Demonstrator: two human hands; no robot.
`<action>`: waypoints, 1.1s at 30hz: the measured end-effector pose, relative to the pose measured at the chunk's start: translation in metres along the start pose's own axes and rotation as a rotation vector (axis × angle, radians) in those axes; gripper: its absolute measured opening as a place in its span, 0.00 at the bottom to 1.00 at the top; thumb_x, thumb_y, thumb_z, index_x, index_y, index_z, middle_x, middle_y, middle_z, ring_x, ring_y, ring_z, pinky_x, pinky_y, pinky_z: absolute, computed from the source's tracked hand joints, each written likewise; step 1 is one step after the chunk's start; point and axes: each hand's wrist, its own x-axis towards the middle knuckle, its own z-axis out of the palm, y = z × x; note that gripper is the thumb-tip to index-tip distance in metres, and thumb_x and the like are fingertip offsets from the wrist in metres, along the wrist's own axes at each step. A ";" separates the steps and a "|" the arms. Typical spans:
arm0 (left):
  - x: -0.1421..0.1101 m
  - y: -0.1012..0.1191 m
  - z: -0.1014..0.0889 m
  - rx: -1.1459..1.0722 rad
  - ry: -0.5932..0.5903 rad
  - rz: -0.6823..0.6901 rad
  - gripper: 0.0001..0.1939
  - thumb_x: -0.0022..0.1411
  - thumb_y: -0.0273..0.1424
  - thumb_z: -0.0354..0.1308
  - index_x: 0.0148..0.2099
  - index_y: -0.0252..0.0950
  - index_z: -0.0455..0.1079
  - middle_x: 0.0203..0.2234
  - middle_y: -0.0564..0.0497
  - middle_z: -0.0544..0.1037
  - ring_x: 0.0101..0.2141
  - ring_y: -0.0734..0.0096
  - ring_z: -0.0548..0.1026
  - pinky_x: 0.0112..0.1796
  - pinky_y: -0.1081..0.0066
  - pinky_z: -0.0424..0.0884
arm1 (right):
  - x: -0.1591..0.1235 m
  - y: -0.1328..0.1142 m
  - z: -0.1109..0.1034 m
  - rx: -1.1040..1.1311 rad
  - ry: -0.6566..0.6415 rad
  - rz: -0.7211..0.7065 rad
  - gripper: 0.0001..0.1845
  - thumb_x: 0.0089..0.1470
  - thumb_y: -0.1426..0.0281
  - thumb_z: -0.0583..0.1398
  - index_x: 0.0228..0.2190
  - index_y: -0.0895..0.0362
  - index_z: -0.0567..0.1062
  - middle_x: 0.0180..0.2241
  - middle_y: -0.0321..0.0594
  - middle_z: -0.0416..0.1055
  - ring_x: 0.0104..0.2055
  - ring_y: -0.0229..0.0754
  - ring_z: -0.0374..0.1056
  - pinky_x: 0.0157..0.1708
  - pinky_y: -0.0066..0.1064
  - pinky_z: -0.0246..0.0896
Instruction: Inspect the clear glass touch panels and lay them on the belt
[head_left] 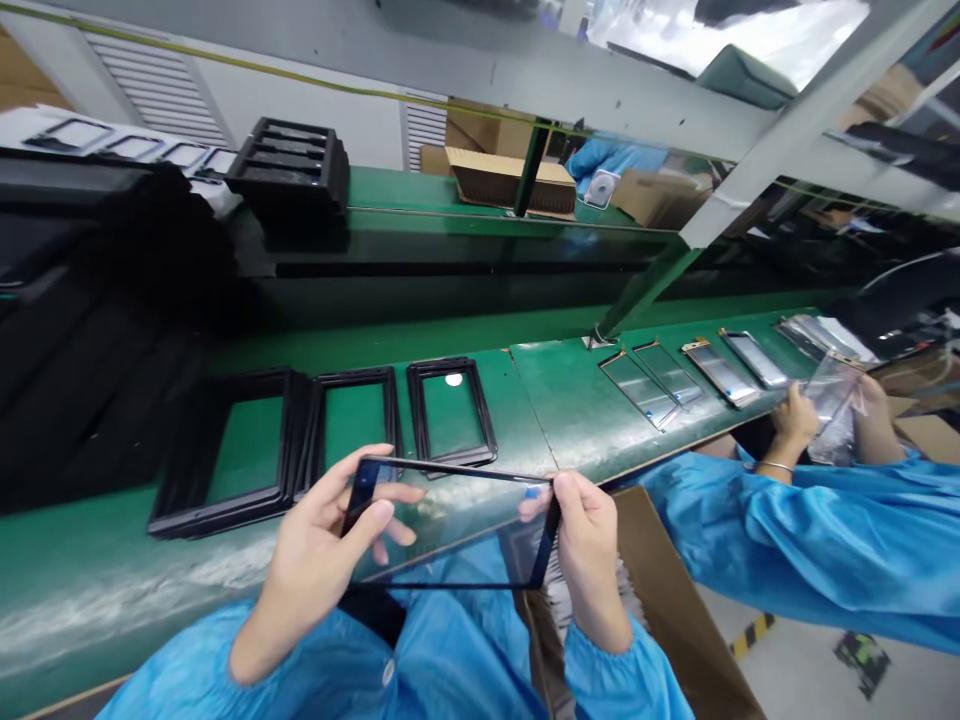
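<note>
Between my two hands is a clear glass touch panel [465, 530] with a black border, held up over my lap near the bench edge. My left hand [330, 540] grips its left end, thumb in front and fingers showing through the glass behind. At the right end, my right hand [589, 545] pinches the upper corner, beside a small blue tab [537, 491]. Just beyond the panel, stacks of black rectangular frames lie on the green bench: a large stack [289, 440], a middle one [396, 410] and a right one [487, 430] with a white round spot inside its opening.
Several glass panels [641, 385] and screens [721, 372] lie to the right. A co-worker's hands [796, 420] hold a clear plastic bag there. Dark stacked trays [90, 330] rise at left. A slanted post [652, 285] meets the bench. A cardboard box [675, 590] stands below right.
</note>
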 end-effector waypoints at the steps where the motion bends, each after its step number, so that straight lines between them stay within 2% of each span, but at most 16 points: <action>1: 0.000 -0.002 -0.001 0.005 -0.004 0.000 0.32 0.64 0.43 0.69 0.64 0.37 0.65 0.39 0.43 0.87 0.25 0.63 0.83 0.22 0.71 0.76 | -0.001 0.000 -0.001 0.015 -0.002 0.001 0.25 0.62 0.47 0.65 0.29 0.56 0.83 0.21 0.41 0.82 0.21 0.46 0.79 0.23 0.31 0.76; 3: 0.003 -0.008 -0.005 0.039 -0.029 0.020 0.30 0.67 0.43 0.66 0.65 0.38 0.63 0.43 0.41 0.86 0.26 0.63 0.83 0.23 0.70 0.76 | -0.003 -0.002 -0.001 0.050 -0.018 0.012 0.23 0.60 0.48 0.67 0.39 0.56 0.84 0.24 0.41 0.84 0.22 0.47 0.80 0.23 0.32 0.77; 5: 0.010 -0.013 -0.010 0.159 -0.042 0.132 0.28 0.70 0.42 0.62 0.67 0.40 0.63 0.53 0.38 0.83 0.34 0.59 0.86 0.29 0.66 0.81 | -0.006 -0.004 0.000 0.048 -0.021 0.015 0.22 0.58 0.52 0.70 0.44 0.56 0.83 0.27 0.42 0.85 0.23 0.47 0.81 0.24 0.32 0.78; 7: 0.018 -0.013 -0.013 0.407 -0.024 0.343 0.29 0.70 0.40 0.62 0.70 0.42 0.63 0.66 0.37 0.73 0.54 0.50 0.82 0.49 0.56 0.82 | -0.009 -0.007 0.003 -0.005 -0.017 -0.001 0.20 0.57 0.55 0.71 0.43 0.56 0.83 0.26 0.42 0.85 0.24 0.47 0.82 0.27 0.33 0.80; 9: 0.025 -0.007 -0.012 0.690 -0.071 0.558 0.29 0.69 0.37 0.62 0.70 0.45 0.67 0.71 0.43 0.68 0.66 0.46 0.70 0.67 0.44 0.64 | -0.013 -0.010 0.007 -0.058 -0.027 -0.016 0.17 0.58 0.56 0.70 0.42 0.57 0.83 0.25 0.43 0.84 0.25 0.49 0.83 0.28 0.34 0.81; 10: 0.029 -0.002 -0.011 0.794 -0.134 0.631 0.26 0.69 0.37 0.62 0.68 0.46 0.71 0.68 0.45 0.72 0.67 0.46 0.69 0.71 0.40 0.55 | -0.015 -0.010 0.009 -0.079 -0.039 -0.023 0.17 0.59 0.57 0.69 0.42 0.57 0.83 0.25 0.43 0.84 0.26 0.50 0.83 0.29 0.35 0.81; 11: 0.033 0.003 -0.009 0.855 -0.216 0.676 0.22 0.70 0.38 0.62 0.64 0.47 0.76 0.63 0.47 0.78 0.65 0.48 0.73 0.72 0.39 0.50 | -0.017 -0.011 0.010 -0.097 -0.048 -0.029 0.17 0.59 0.57 0.69 0.42 0.57 0.83 0.25 0.43 0.84 0.27 0.51 0.84 0.30 0.36 0.82; 12: 0.036 0.007 -0.008 0.877 -0.297 0.700 0.17 0.71 0.38 0.61 0.59 0.47 0.80 0.56 0.49 0.83 0.60 0.51 0.78 0.72 0.39 0.50 | -0.018 -0.011 0.011 -0.109 -0.053 -0.034 0.17 0.60 0.57 0.69 0.42 0.56 0.83 0.25 0.43 0.84 0.28 0.51 0.84 0.31 0.37 0.82; 15: 0.040 0.013 -0.004 0.848 -0.398 0.720 0.13 0.73 0.38 0.59 0.51 0.46 0.84 0.44 0.51 0.88 0.45 0.59 0.86 0.67 0.47 0.65 | -0.021 -0.011 0.012 -0.119 -0.054 -0.042 0.15 0.61 0.57 0.68 0.42 0.56 0.84 0.26 0.44 0.85 0.28 0.51 0.84 0.31 0.37 0.82; 17: 0.039 0.013 -0.003 0.840 -0.377 0.747 0.13 0.73 0.36 0.59 0.51 0.45 0.85 0.43 0.51 0.88 0.43 0.60 0.86 0.63 0.52 0.71 | -0.020 -0.011 0.011 -0.109 -0.055 -0.035 0.15 0.61 0.58 0.68 0.42 0.56 0.84 0.26 0.43 0.85 0.27 0.50 0.84 0.30 0.35 0.81; 19: 0.035 0.010 -0.001 0.856 -0.366 0.758 0.14 0.73 0.36 0.59 0.53 0.44 0.84 0.46 0.50 0.88 0.45 0.57 0.86 0.58 0.55 0.76 | -0.019 -0.012 0.012 -0.094 -0.075 -0.015 0.14 0.61 0.58 0.68 0.42 0.55 0.84 0.27 0.42 0.85 0.26 0.48 0.83 0.30 0.33 0.81; 22: 0.029 0.009 0.007 0.834 -0.469 0.651 0.19 0.74 0.38 0.57 0.62 0.45 0.79 0.53 0.48 0.85 0.50 0.53 0.84 0.52 0.59 0.80 | -0.016 -0.013 0.016 -0.080 -0.234 0.032 0.17 0.60 0.57 0.69 0.46 0.54 0.85 0.28 0.39 0.85 0.28 0.47 0.83 0.35 0.34 0.81; 25: 0.027 0.010 0.017 0.662 -0.519 0.379 0.21 0.76 0.41 0.54 0.64 0.45 0.78 0.48 0.48 0.87 0.42 0.56 0.87 0.45 0.63 0.82 | -0.011 -0.011 0.018 0.019 -0.421 0.127 0.27 0.60 0.52 0.68 0.56 0.52 0.82 0.34 0.40 0.87 0.37 0.51 0.85 0.42 0.40 0.81; 27: 0.027 0.010 0.020 0.445 -0.470 0.154 0.23 0.76 0.44 0.54 0.64 0.41 0.78 0.43 0.46 0.88 0.36 0.59 0.87 0.39 0.66 0.83 | -0.006 -0.006 0.017 0.120 -0.396 0.184 0.29 0.63 0.49 0.66 0.57 0.53 0.82 0.42 0.45 0.87 0.41 0.52 0.85 0.41 0.40 0.81; 29: 0.025 0.010 0.020 0.228 -0.411 -0.014 0.27 0.74 0.47 0.56 0.67 0.37 0.74 0.45 0.42 0.87 0.38 0.58 0.87 0.37 0.67 0.83 | -0.001 -0.001 0.016 0.159 -0.304 0.201 0.27 0.63 0.48 0.65 0.52 0.54 0.85 0.44 0.48 0.86 0.40 0.52 0.85 0.37 0.38 0.81; 33: 0.019 0.007 0.018 0.056 -0.353 -0.114 0.32 0.71 0.48 0.61 0.69 0.34 0.71 0.51 0.36 0.85 0.41 0.52 0.87 0.37 0.64 0.85 | 0.006 0.004 0.019 0.123 -0.206 0.173 0.27 0.61 0.45 0.65 0.38 0.56 0.87 0.31 0.47 0.86 0.29 0.53 0.82 0.32 0.42 0.80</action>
